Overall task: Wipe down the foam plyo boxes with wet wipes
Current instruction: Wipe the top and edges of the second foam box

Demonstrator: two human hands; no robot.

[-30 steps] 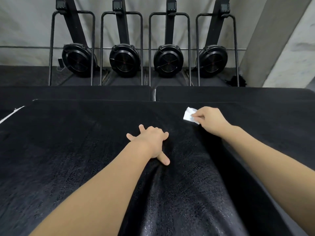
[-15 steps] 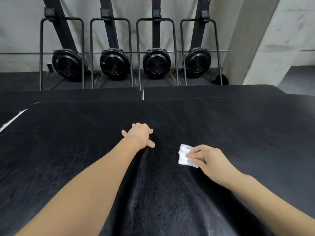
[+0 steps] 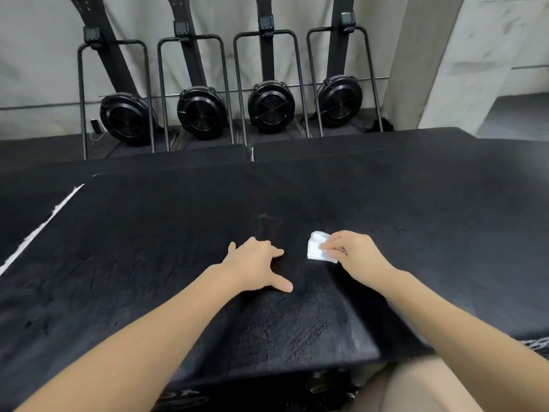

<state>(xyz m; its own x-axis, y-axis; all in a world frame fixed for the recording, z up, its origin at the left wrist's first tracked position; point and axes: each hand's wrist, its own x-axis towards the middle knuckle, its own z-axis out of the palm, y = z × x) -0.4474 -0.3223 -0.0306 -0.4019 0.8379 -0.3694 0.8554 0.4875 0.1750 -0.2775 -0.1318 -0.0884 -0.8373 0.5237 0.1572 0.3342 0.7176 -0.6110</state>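
**Q:** So, where's the wipe?

**Me:** White wet wipe (image 3: 319, 250), folded small, pressed flat on the top face of the near foam plyo box (image 3: 178, 233), roughly mid-surface. My right hand (image 3: 358, 257) holds it: fingers (image 3: 332, 245) closed narrow, pinching its right edge. Left hand (image 3: 257, 263) rests just beside it, apart from it, fingers spread wide, holding nothing, palm down on the vinyl.

**Q:** Which step?

**Me:** Mid-wipe of the top, I judge. Can't tell wet from dry on the black surface, so coverage is a guess. Next stroke calls for steady downward pressure and a path over ground not yet covered; the far edge and both sides look a long reach.

**Q:** Posture?

**Me:** Both forearms stretched forward over the near edge, right wrist bent slightly inward, left arm braced as support.

**Q:** Surroundings?

**Me:** More black boxes (image 3: 356, 144) abut behind. Four rowing machines (image 3: 270, 107) stand upright against the wall (image 3: 44, 55).
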